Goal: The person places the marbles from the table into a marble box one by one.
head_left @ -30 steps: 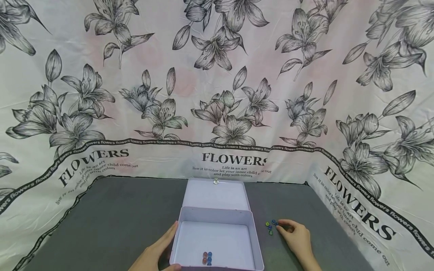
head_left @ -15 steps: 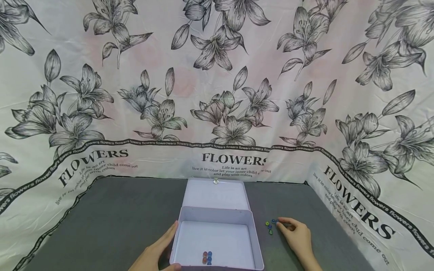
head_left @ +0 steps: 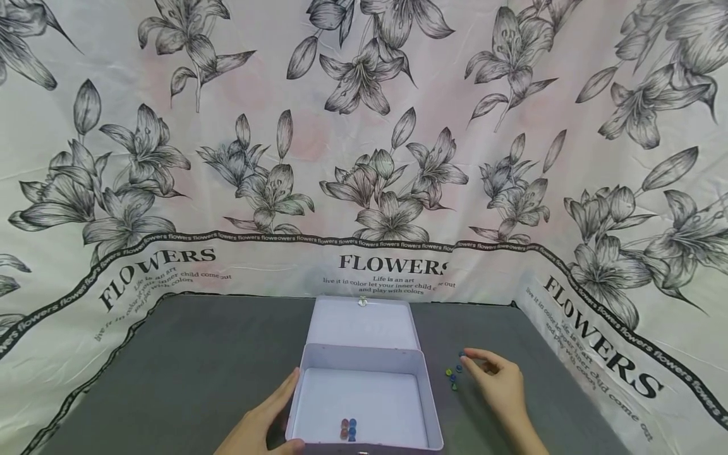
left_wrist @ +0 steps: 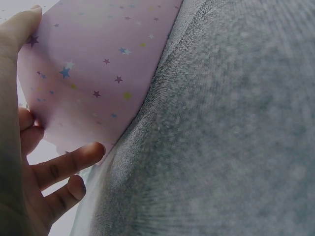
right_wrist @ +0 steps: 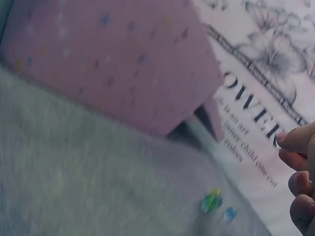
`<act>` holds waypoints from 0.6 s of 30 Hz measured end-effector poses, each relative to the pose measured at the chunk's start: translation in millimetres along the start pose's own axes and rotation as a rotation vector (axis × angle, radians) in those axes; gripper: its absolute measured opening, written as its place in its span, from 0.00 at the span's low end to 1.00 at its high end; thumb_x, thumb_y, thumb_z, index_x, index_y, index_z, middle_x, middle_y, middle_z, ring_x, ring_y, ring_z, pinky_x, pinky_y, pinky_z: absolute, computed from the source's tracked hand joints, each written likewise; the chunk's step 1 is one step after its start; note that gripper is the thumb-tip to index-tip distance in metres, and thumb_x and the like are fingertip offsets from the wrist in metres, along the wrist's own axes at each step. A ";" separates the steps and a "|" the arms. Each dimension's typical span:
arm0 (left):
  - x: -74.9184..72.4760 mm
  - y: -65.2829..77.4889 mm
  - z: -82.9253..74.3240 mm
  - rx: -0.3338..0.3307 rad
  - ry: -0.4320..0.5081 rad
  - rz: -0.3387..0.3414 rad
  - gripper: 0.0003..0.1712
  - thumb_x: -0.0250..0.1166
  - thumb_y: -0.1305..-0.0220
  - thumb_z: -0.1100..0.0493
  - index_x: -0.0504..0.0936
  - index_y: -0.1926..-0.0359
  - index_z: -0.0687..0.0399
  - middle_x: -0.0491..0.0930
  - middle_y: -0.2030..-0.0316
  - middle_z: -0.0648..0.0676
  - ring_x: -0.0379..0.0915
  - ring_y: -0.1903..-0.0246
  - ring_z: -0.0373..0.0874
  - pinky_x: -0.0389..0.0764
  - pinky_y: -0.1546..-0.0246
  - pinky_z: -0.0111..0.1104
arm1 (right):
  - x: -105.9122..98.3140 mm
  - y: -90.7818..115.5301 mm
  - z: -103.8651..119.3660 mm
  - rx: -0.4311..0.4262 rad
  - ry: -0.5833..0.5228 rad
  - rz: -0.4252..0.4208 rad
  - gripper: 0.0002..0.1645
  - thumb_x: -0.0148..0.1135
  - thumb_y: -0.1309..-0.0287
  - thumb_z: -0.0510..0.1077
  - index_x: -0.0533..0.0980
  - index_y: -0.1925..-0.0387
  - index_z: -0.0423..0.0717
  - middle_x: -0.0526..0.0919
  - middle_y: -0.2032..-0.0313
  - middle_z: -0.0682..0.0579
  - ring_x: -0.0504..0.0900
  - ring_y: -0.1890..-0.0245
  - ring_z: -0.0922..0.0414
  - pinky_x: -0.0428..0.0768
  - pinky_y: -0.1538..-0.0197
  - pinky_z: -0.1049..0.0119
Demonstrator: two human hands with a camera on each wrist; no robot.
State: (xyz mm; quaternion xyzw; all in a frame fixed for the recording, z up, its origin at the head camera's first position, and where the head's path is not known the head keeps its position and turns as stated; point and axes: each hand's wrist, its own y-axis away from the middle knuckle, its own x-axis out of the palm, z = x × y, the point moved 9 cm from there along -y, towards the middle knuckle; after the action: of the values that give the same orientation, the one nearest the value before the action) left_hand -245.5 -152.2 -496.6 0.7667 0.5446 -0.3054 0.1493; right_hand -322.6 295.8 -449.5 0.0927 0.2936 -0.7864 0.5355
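Note:
My left hand (head_left: 258, 414) holds the near left corner of an open white-lined box (head_left: 364, 398), thumb at the front edge and fingers along the left wall. In the left wrist view the box's outside (left_wrist: 98, 64) is pink with small stars; two of that hand's fingers stick out free of it. My right hand (head_left: 497, 382) pinches a small blue glassy piece (head_left: 462, 354) between thumb and forefinger, to the right of the box. Just left of those fingertips lie small green pieces (head_left: 454, 387) and blue pieces (head_left: 459, 368). Inside the box, reddish pieces (head_left: 344, 429) stand beside blue pieces (head_left: 352, 430).
The box's lid (head_left: 362, 323) is folded back flat behind it, with a metal clasp (head_left: 362, 302) at its far edge. Dark grey cloth (head_left: 216, 360) covers the table. A flower-printed curtain (head_left: 387, 189) closes off the back and both sides.
My right hand has moved slightly up and away from the small group, taking one blue piece with it. My left hand stays at the box.

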 end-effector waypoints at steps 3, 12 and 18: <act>0.5 1.0 -0.9 -0.006 0.020 0.005 0.57 0.72 0.33 0.40 0.49 0.14 0.40 0.49 0.16 0.51 0.56 0.22 0.66 0.68 0.34 0.72 | -1.9 0.2 13.4 -0.022 -0.037 -0.003 0.08 0.79 0.39 0.44 0.91 0.59 0.48 0.86 0.75 0.42 0.66 0.86 0.64 0.64 0.85 0.69; 7.0 3.5 0.9 -0.037 0.049 0.001 0.56 0.71 0.33 0.39 0.48 0.14 0.38 0.47 0.16 0.49 0.54 0.21 0.65 0.65 0.33 0.73 | 2.7 1.5 55.6 -0.097 -0.108 0.050 0.10 0.79 0.39 0.43 0.90 0.57 0.46 0.84 0.78 0.49 0.64 0.86 0.65 0.64 0.86 0.69; 9.3 4.5 -1.2 -0.032 0.046 -0.003 0.56 0.70 0.32 0.40 0.48 0.13 0.40 0.46 0.16 0.51 0.53 0.21 0.66 0.64 0.33 0.74 | 22.1 7.0 68.6 -0.137 -0.167 0.099 0.09 0.79 0.41 0.41 0.90 0.58 0.45 0.85 0.76 0.46 0.71 0.83 0.65 0.69 0.83 0.71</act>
State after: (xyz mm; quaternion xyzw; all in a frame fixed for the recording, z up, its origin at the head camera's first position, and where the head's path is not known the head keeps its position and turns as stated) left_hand -238.8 -146.3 -502.1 0.7703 0.5538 -0.2791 0.1484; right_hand -313.8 238.1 -406.6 0.0046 0.2962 -0.7422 0.6012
